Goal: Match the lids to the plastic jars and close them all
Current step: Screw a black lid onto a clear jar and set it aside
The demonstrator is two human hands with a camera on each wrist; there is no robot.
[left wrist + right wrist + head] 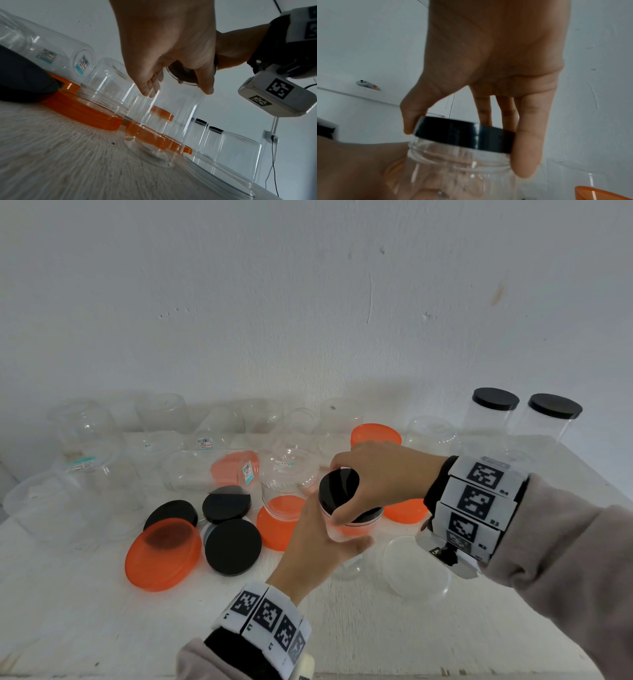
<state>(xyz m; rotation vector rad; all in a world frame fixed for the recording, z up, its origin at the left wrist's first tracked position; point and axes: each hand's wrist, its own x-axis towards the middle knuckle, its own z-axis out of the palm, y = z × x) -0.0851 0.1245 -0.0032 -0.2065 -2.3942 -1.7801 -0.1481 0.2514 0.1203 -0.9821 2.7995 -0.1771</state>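
A small clear jar (351, 565) stands upright near the table's middle. My left hand (325, 539) grips its side. My right hand (337, 494) holds a black lid (339, 486) by the rim, on the jar's mouth and tilted toward me. In the right wrist view the right hand (465, 148) has thumb and fingers around the black lid (464, 135), which sits over the threaded neck of the jar (462, 169). In the left wrist view the left hand (178, 92) wraps the jar (163, 121) near its top.
Loose lids lie to the left: an orange lid (162, 553) and three black lids (233, 546). A clear lid (416, 565) lies to the right. Two jars with black lids (495, 398) stand at the back right. Several open clear jars (85, 426) crowd the back.
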